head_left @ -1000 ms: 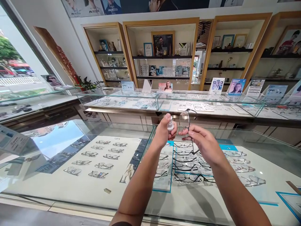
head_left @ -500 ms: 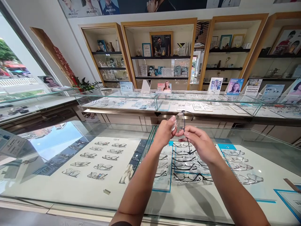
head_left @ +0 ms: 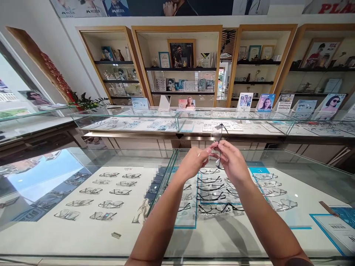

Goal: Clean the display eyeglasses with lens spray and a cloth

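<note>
A pair of dark thin-rimmed eyeglasses point(head_left: 221, 133) is held up above the glass counter, seen nearly edge-on with a lens toward the left. My right hand point(head_left: 234, 160) grips the frame's lower part between thumb and fingers. Close against it, my left hand point(head_left: 194, 162) has its fingers bent and pinched at the bottom of the same eyeglasses. A small whitish bit shows by the left fingers, too small to name. Beneath both hands, rows of black-framed glasses point(head_left: 213, 208) lie inside the display case point(head_left: 210, 240).
More clear-lensed glasses point(head_left: 111, 204) lie in the case's left section, with a small metal piece point(head_left: 116, 235) near the front. A glass divider edge point(head_left: 166, 179) splits the case. Farther back stands another glass counter point(head_left: 133, 129) with upright cards point(head_left: 245, 101), then wooden wall shelves point(head_left: 177, 27).
The eyeglasses have risen slightly and turned more edge-on. My left fingers have shifted from beside the lens to the frame's bottom. The view has swung a little to the right.
</note>
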`<state>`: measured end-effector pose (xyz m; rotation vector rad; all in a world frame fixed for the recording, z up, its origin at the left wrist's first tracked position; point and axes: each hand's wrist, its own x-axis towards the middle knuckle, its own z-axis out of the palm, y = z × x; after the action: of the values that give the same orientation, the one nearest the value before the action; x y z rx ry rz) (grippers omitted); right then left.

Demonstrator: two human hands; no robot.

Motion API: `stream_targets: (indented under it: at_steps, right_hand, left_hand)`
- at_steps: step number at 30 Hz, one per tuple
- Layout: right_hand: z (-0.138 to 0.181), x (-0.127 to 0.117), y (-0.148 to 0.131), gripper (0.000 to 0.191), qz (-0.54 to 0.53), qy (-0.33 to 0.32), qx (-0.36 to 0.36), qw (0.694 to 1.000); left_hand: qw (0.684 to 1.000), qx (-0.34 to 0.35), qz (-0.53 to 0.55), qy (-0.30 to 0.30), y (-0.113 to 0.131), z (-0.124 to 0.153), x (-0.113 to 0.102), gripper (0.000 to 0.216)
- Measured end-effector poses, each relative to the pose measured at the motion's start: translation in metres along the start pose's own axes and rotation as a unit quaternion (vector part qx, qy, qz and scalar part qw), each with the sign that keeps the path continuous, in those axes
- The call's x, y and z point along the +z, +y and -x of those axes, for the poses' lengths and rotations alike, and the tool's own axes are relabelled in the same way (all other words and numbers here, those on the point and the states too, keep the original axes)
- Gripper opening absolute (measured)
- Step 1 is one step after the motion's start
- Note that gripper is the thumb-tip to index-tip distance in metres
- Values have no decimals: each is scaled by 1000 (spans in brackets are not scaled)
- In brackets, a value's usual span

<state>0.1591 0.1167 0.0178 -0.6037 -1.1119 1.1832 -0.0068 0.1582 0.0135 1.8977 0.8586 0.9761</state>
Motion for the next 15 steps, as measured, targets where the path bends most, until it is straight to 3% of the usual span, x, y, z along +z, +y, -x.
stream_targets:
  at_steps: [7,11,15]
  right_hand:
    - [14,4,-13,21,5,-19,-6,1000]
    - [27,2,-25,19,9,-28,-19,999]
    - [40,-1,-37,18,14,-28,-38,999]
  left_hand:
    - [995,55,75,21,16,23,-4,74]
    - [985,51,117,116,12,51,-21,64]
    - [967,34,10,251,-21,88,-53,41]
